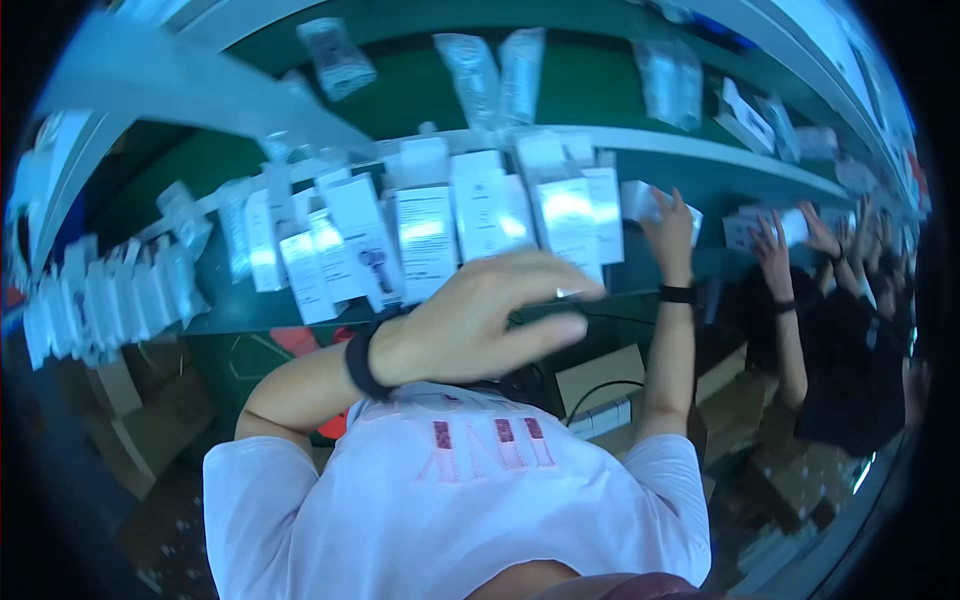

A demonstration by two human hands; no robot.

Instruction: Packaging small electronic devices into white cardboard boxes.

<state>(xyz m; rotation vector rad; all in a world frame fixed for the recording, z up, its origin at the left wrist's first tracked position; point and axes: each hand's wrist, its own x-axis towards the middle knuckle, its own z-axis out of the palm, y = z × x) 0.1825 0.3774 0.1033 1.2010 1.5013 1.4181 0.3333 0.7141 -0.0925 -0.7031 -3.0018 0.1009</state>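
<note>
My left hand (490, 315) reaches across in front of my chest, palm turned down. Its thumb and fingers are apart, and nothing shows between them. Beyond it, a row of upright white boxes (425, 240) stands along the bench, several with print on their faces. Farther right, my right hand (670, 230) is closed on a small white box (638, 203), which shows on both sides of the fingers. Part of that box is hidden behind the hand. Each of my wrists wears a black band.
Clear plastic-wrapped items (468, 75) lie on the green upper shelf. More wrapped pieces (110, 300) stand in a row at the left. Co-workers' hands (770, 240) handle boxes along the right side. Brown cartons (160, 420) sit below the bench.
</note>
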